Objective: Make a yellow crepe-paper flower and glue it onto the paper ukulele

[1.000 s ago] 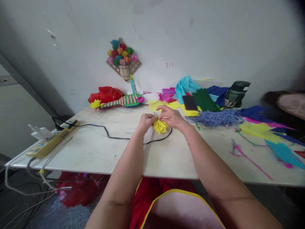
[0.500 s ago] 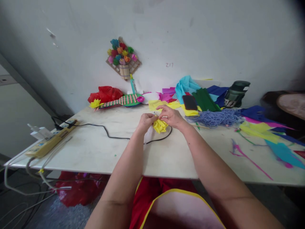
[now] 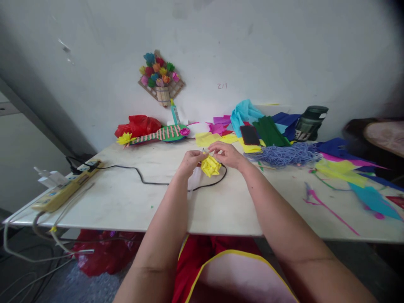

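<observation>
A yellow folded paper flower is held just above the white table near its middle. My left hand pinches its left side with closed fingers. My right hand grips its top right edge, fingers curled on the paper. A black cable runs under the flower and loops round it on the table.
A power strip lies at the left edge. At the back are a red bag, a striped paper guitar, a phone, a dark cup, purple cord and several coloured paper sheets. A paper flower bouquet hangs on the wall.
Both hands have lifted the flower slightly and shifted a little left; the right hand's fingers have moved to the flower's top. Nothing else has moved.
</observation>
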